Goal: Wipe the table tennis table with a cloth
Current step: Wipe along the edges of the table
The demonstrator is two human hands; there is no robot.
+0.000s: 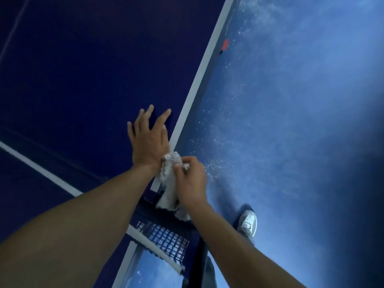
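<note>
The dark blue table tennis table (83, 69) fills the left of the head view, with a white edge stripe (199, 75) running diagonally. My left hand (148, 140) lies flat on the tabletop near that edge, fingers spread. My right hand (190, 179) grips a crumpled whitish cloth (169, 183) at the table's side edge, just beside my left wrist. The cloth hangs down over the net post area. Part of the cloth is hidden under my right fingers.
The blue net (166, 238) with its white top band and dark clamp sits below my hands. A white line (41, 169) crosses the tabletop at left. The speckled blue floor (291, 121) lies to the right, with my grey shoe (248, 222) on it. A small red mark (225, 44) shows near the table's edge.
</note>
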